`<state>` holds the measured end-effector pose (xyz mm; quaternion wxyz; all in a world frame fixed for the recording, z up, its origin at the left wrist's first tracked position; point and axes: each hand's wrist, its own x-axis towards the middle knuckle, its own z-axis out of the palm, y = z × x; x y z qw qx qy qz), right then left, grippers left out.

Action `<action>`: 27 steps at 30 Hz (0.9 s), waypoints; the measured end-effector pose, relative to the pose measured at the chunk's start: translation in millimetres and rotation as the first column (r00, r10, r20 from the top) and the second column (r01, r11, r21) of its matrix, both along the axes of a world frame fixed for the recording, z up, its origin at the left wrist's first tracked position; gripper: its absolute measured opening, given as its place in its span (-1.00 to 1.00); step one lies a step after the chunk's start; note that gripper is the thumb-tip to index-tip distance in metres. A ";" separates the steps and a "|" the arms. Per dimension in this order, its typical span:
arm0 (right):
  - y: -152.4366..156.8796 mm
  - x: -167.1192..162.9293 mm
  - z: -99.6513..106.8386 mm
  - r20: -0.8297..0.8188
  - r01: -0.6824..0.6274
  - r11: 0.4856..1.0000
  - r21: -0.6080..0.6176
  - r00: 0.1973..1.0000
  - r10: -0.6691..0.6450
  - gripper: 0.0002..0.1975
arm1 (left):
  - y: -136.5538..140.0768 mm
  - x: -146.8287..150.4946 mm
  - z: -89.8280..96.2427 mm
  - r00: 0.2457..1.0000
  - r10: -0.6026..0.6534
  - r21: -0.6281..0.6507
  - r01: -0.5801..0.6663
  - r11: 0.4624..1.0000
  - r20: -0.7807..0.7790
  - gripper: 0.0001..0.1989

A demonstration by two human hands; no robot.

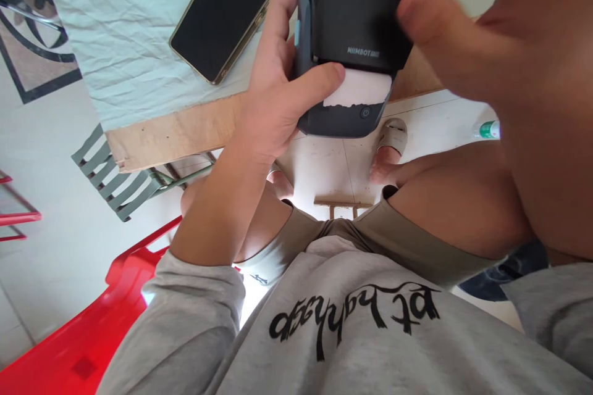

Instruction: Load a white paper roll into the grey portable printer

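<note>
A boxy, matte black label printer (352, 43) with a torn white label (356, 87) sits clasped in the left hand (273, 99); the right hand (467, 43) curls closed over its top.

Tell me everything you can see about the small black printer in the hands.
The label printer is a dark, matte plastic box marked NIIMBOT, with a power button low on its front. A white label with a torn edge sticks out of its slot. The left hand grips its side, thumb on the label; the right hand holds its other side.
</note>
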<state>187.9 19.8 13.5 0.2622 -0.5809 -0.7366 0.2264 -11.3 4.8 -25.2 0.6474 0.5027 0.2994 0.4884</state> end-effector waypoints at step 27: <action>-3.5 -0.3 -11.8 0.472 -0.207 0.962 0.177 0.876 0.102 -0.34 | 2.1 15.9 16.5 0.991 0.018 -0.075 -0.008 0.997 0.130 -0.60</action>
